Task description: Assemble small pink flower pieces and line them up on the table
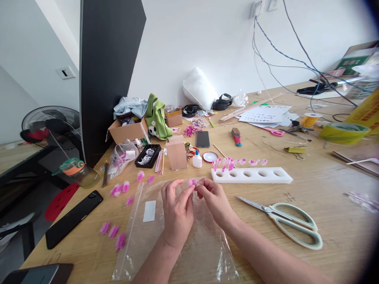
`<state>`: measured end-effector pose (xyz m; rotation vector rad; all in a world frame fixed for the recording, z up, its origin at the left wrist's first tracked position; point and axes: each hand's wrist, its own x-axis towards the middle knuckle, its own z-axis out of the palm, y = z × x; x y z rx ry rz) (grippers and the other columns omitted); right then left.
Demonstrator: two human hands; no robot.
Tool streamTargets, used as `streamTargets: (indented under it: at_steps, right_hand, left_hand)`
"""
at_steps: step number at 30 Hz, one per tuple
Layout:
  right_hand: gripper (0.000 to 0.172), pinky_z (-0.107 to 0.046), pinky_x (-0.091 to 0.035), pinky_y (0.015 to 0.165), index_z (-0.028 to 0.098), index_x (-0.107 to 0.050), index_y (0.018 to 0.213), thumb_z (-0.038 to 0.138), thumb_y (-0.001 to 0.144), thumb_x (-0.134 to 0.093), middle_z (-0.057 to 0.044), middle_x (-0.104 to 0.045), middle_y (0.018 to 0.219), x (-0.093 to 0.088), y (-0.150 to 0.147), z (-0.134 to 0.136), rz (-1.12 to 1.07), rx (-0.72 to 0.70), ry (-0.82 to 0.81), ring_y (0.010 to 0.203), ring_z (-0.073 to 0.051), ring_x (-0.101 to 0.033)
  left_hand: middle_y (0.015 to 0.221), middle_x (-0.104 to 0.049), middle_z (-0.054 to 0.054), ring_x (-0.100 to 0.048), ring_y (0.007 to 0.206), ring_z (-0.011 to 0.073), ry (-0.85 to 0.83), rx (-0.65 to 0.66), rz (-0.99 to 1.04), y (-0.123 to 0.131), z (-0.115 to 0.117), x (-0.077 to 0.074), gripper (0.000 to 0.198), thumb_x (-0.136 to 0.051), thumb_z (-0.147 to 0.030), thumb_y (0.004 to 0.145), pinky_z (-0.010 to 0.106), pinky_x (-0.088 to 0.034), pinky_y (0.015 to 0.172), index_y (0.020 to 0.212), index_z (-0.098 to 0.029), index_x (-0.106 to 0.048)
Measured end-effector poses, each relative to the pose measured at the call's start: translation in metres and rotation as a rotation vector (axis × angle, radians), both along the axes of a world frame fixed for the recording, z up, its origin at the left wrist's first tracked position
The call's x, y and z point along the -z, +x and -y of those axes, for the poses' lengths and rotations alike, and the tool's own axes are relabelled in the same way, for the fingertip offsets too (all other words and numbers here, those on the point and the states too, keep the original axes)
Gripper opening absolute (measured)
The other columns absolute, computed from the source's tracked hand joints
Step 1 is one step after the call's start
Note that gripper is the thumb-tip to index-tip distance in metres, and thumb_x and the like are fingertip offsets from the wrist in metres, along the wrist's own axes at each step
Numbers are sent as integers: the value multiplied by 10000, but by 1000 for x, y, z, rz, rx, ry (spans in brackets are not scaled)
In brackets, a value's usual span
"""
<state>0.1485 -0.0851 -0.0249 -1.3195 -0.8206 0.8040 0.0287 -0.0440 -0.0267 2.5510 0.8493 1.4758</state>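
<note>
Over a clear plastic bag (139, 244) on the wooden table, my left hand (178, 207) and my right hand (213, 197) meet at the fingertips. Between them is a small pink fuzzy piece (192, 182), pinched by both thumbs and forefingers. Its exact shape is too small to make out. Similar pink fuzzy pieces (120, 241) lie to the left, some near the bag's edge. Just beyond my right hand stands a white block with round holes (254, 179), with pink pieces (227, 162) along its far side. Scissors with pale handles (284, 221) lie at the right.
A white glue bottle (197, 159), a round lid (210, 157) and a cardboard piece (177, 153) stand beyond my hands. A black phone (75, 219) lies at the left edge, near a lidded bottle (78, 173). Yellow tape (343, 132) is at the right; cables (284, 55) hang behind.
</note>
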Motion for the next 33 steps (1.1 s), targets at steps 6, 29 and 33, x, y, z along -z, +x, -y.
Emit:
streamTargets:
  at_steps: [6,29,33]
  right_hand:
    - [301,-229,-323,528,170,-510,601,413,760,-588,30,-447,554,0,-1,0,12,-13,-10,549,-108,-388]
    - [399,-262,-413,678,157,-689,880,535,806,-584,-57,-591,867,7,5,-3,-358,-113,43,764,-149,-511]
    - [351,-270,-404,695,156,-665,852,501,796,-628,-42,-597,823,3,0,-1,-303,-212,85,741,-145,-506]
  left_hand:
    - [1061,-522,93,-504,1007,231,3,-15,16,0,0,0,177,-551,-116,825,432,-454,857,912,-225,-660]
    - [661,-603,-2,-502,581,60,-1711,448,984,-1,-22,-3,188,-777,-139,570,172,-338,475,735,-124,-690]
    - [658,-595,-1,-491,577,55,-1735,460,994,-1,-21,-1,216,-780,-132,577,168,-341,473,777,-117,-700]
